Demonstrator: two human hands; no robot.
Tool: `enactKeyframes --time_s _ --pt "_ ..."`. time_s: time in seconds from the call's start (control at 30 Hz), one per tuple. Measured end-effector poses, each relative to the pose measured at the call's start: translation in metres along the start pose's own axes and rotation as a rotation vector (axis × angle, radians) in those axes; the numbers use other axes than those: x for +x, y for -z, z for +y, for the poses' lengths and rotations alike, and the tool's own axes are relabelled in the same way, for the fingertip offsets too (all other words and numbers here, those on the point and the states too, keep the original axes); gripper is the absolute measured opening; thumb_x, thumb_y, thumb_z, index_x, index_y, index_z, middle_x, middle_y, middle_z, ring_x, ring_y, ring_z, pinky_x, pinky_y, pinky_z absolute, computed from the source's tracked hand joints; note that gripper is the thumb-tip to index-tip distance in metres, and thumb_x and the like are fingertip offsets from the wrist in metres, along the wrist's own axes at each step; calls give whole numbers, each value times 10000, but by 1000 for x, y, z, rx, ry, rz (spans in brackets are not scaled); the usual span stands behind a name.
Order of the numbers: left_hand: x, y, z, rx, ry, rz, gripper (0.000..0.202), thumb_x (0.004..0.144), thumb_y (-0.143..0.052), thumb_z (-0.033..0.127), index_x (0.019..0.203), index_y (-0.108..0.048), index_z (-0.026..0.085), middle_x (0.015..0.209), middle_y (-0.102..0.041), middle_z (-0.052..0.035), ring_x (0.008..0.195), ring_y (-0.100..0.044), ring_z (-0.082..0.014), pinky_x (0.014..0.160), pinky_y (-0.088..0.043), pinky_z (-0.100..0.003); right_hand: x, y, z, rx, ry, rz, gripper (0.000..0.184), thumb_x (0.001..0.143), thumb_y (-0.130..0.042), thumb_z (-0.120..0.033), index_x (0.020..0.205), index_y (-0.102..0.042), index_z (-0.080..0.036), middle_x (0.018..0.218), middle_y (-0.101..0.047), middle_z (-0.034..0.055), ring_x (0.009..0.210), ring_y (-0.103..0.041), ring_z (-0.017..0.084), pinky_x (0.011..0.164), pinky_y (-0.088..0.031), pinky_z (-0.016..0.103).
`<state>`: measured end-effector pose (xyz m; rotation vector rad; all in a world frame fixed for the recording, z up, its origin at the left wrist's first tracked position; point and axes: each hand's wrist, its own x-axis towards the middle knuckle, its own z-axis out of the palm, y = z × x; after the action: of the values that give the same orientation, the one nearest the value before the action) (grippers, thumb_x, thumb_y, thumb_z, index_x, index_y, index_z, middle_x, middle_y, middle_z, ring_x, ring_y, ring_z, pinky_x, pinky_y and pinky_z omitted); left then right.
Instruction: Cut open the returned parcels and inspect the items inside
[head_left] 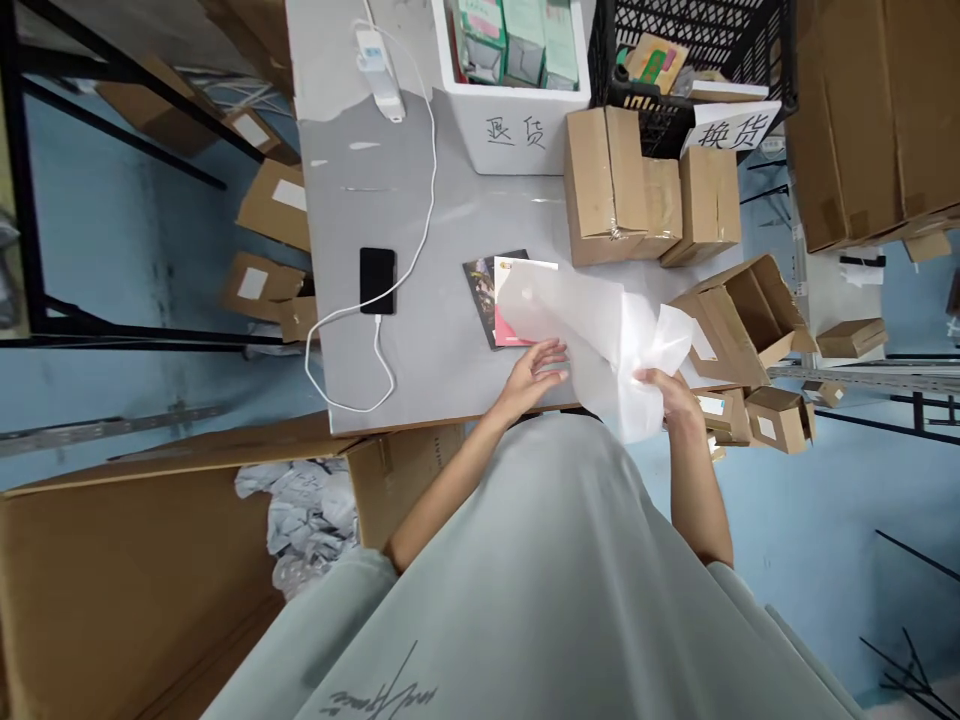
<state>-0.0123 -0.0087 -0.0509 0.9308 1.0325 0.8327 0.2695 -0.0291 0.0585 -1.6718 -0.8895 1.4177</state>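
Note:
My right hand is closed on a thin white translucent foam sheet, its thumb on top, with the sheet bunched and creased near that hand. At the sheet's lower left edge is my left hand, its fingers apart; whether it touches the sheet I cannot tell. A white and pink printed card lies partly beneath the sheet's far left end. Under the card sticks out a dark printed booklet, flat on the grey table.
A black phone with a white cable lies to the left, near a power strip. Behind stand a white foam box, a black crate and cardboard boxes. An open carton sits right; a large carton with crumpled wrapping is lower left.

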Motion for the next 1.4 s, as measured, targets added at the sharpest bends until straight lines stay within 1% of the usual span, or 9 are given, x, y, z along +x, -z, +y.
enactKeyframes --time_s 0.17,0.3,0.43,0.6,0.77,0.9,1.1,1.23,1.4 --pt "9 -11 57 18 -240 213 998 890 -888 788 1718 -454 439 1833 -459 -159 1666 -515 -436 1259 -542 -631 -12 24 -12 110 -38 -111 737 670 -1009 -486 1328 -794 -232 1195 -873 76 1112 -826 359 964 -701 486" --pt "25 -44 74 71 -210 -54 1297 723 -968 873 1796 -374 450 1845 -460 -159 1744 -412 -458 1308 -503 -628 -17 41 -16 106 4 -179 773 660 -1064 -510 1330 -792 -239 1297 -859 94 1263 -796 387 1061 -686 517" --pt "24 -105 66 -28 -39 -280 977 814 -966 730 1610 -614 287 1561 -741 -172 1448 -722 -427 1185 -631 -568 -3 53 -6 50 69 -93 630 772 -996 -614 1224 -807 -219 1253 -859 119 1249 -798 383 1117 -663 552" --pt "26 -163 49 20 28 -98 509 897 -849 426 1356 -717 249 1313 -843 -100 1211 -802 -359 1096 -674 -557 12 61 18 45 117 82 714 825 -925 -692 1337 -779 -216 1410 -827 152 1361 -759 368 1294 -549 582" --pt "48 -164 53 53 148 -13 404 932 -780 424 1287 -752 234 1132 -836 -94 1039 -816 -347 889 -705 -490 7 72 31 289 15 -61 814 842 -880 -812 1413 -758 -246 1372 -847 124 1350 -780 348 1237 -620 539" --pt "64 -156 58 166 -29 27 693 911 -839 485 1546 -669 266 1434 -775 -130 1265 -769 -334 1007 -673 -429 19 88 35 291 80 68 744 793 -951 -687 1367 -740 -264 1317 -848 100 1276 -784 329 1129 -671 488" --pt "52 -180 47 242 -59 -246 1106 800 -1003 535 1771 -493 389 1702 -622 -147 1232 -782 -289 978 -659 -373 51 110 40 144 199 294 374 840 -752 -488 1122 -731 -244 1120 -822 66 1094 -759 286 1042 -655 440" --pt "58 -205 45 300 -185 -188 870 808 -990 516 1589 -675 298 1536 -725 -138 1387 -735 -367 1167 -594 -464 51 113 39 -13 327 251 360 867 -726 -425 1184 -754 -256 1286 -787 103 1304 -718 330 1241 -567 505" --pt "88 -221 58 382 -180 -101 431 845 -908 397 1218 -784 219 1211 -830 -81 1151 -788 -314 1041 -609 -409 26 115 29 -178 354 201 509 894 -859 -553 1278 -735 -242 1537 -670 170 1486 -638 383 1312 -519 553"
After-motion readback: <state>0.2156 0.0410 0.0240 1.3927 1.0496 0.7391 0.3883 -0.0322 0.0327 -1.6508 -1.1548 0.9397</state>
